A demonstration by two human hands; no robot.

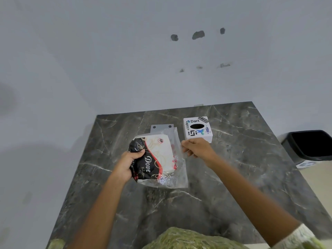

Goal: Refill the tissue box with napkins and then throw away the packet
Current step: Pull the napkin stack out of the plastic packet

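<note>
A black, red and white napkin packet [154, 159] is held above the dark marble table [233, 177]. My left hand [129, 164] grips the packet's black left end. A clear plastic wrapper [177, 169] hangs around and under the packet. My right hand [195, 148] pinches the wrapper's right edge. A white tissue box [197, 129] with stickers and a dark oval slot on top stands on the table just behind my right hand.
A grey metal plate [161, 127] with two holes lies on the table behind the packet. A black bin [310, 146] stands on the floor to the right of the table. A white wall rises behind the table.
</note>
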